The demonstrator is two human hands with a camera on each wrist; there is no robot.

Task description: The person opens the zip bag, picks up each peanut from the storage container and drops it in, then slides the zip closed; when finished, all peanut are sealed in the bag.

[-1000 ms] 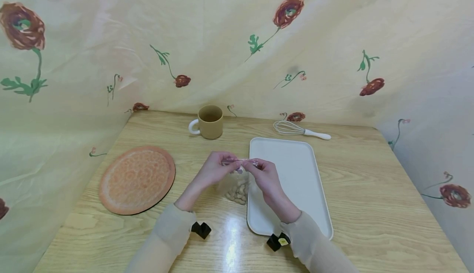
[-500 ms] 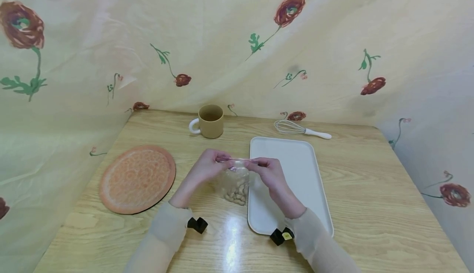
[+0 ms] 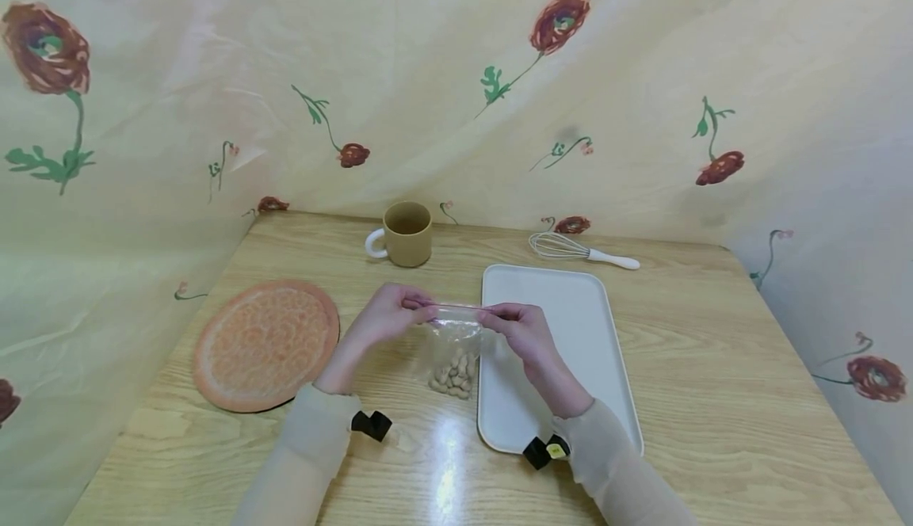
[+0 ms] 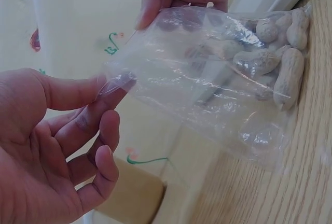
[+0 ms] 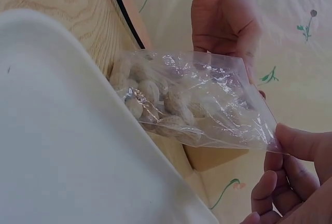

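A clear zip bag (image 3: pixel 456 340) with several peanuts (image 3: pixel 453 375) at its bottom hangs upright between my two hands, just left of the white tray. My left hand (image 3: pixel 388 312) pinches the left end of its top edge between thumb and forefinger, the other fingers loosely curled, as the left wrist view shows. At the opposite top corner my right hand (image 3: pixel 521 328) pinches the bag (image 5: pixel 192 99) the same way. The peanuts (image 4: pixel 280 66) lie close to the wooden tabletop; the top edge runs straight, and I cannot tell whether the seal is parted.
The white tray (image 3: pixel 556 352) lies under and beside my right hand. A round orange-patterned mat (image 3: pixel 267 344) is at the left. Toward the back stand a tan mug (image 3: pixel 408 237) with a white handle and, further right, a whisk (image 3: pixel 581 250). A flowered cloth (image 3: pixel 428 74) hangs behind.
My hands have moved apart along the bag's top edge, the left one going further left. The top edge, bunched before, is now stretched straight, and more of the bag shows.
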